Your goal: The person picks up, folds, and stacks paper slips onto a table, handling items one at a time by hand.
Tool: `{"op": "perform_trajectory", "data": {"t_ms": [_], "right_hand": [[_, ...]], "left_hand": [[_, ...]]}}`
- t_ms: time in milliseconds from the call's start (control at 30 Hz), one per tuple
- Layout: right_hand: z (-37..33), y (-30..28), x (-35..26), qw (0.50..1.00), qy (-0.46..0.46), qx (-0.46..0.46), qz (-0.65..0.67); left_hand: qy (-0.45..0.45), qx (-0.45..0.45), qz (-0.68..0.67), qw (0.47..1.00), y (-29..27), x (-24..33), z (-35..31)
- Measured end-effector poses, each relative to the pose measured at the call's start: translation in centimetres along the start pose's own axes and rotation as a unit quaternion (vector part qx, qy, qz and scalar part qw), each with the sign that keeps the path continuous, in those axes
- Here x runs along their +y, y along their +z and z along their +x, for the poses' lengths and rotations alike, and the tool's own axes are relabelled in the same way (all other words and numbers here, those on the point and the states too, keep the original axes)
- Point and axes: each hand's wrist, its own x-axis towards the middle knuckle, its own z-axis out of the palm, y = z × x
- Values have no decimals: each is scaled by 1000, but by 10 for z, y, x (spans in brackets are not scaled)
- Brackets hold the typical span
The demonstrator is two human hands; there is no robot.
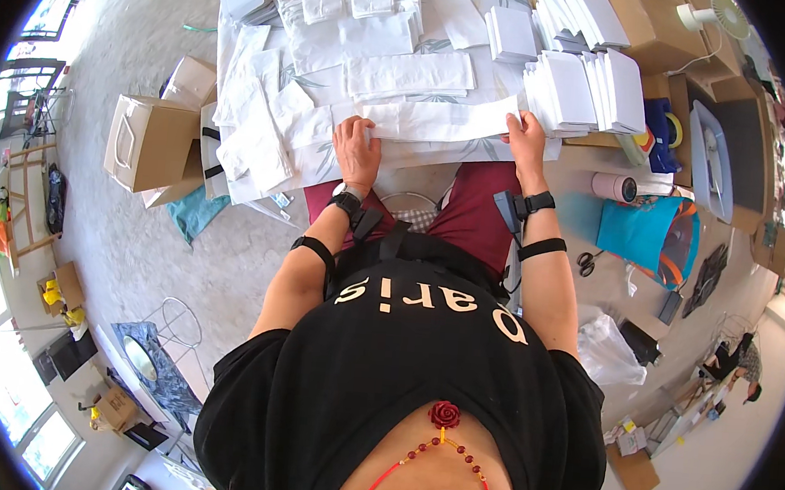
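Right grip (pixel 527 150) pinches the right end of a white strip (pixel 447 121) between thumb and fingers; the left grip (pixel 356 154) rests palm down at its left part, fingers slightly bent, and whether it pinches anything cannot be told. The strip lies lengthwise along the near edge of the surface (pixel 481 150), its right end close to white stacks (pixel 562 91) that stand toward the right edge. Just beyond it lies a second strip (pixel 411 73), and farther off, toward the far edge, a layered pile (pixel 357 35). Loose white pieces (pixel 255 155) overlap at the near left corner. On the floor, a carton (pixel 149 148) sits past the left edge, and a blue bag (pixel 628 234) and scissors (pixel 587 261) lie past the near right corner.
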Motion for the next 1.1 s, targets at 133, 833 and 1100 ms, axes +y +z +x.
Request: {"op": "perform_trajectory", "data": {"t_ms": [133, 833, 1100], "right_hand": [[4, -1, 14, 1000, -2, 4, -13], [7, -7, 45, 952, -92, 51, -288], [-26, 35, -10, 854, -245, 70, -453]], "left_hand": [[-8, 8, -17, 1000, 2, 1, 0], [-5, 31, -40, 999, 2, 0, 1], [-7, 28, -39, 999, 2, 0, 0]]}}
